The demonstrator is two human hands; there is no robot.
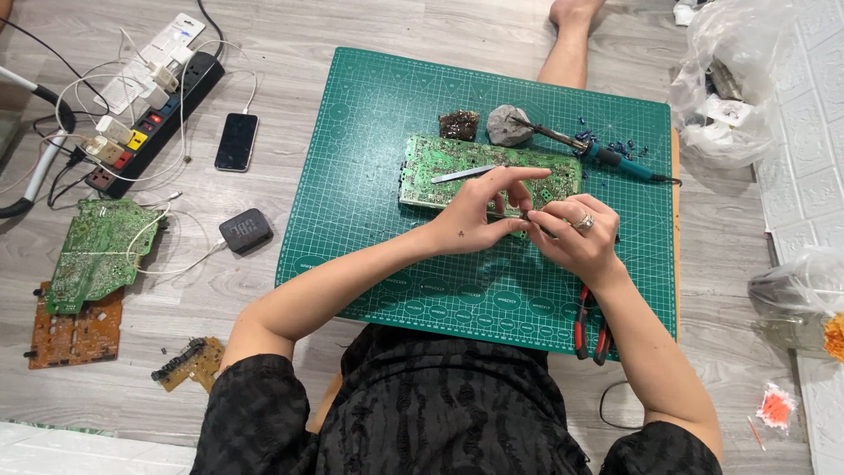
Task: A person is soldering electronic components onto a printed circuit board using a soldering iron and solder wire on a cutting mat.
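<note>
Partly, hands [527, 220] hide circuit board [440, 163].

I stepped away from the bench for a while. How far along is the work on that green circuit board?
Looks done: small blue parts lie loose beside the soldering iron, which is set down. In hand: left hand and right hand pinch something tiny over the green circuit board. Left: probably more; other boards wait on the floor.
</note>
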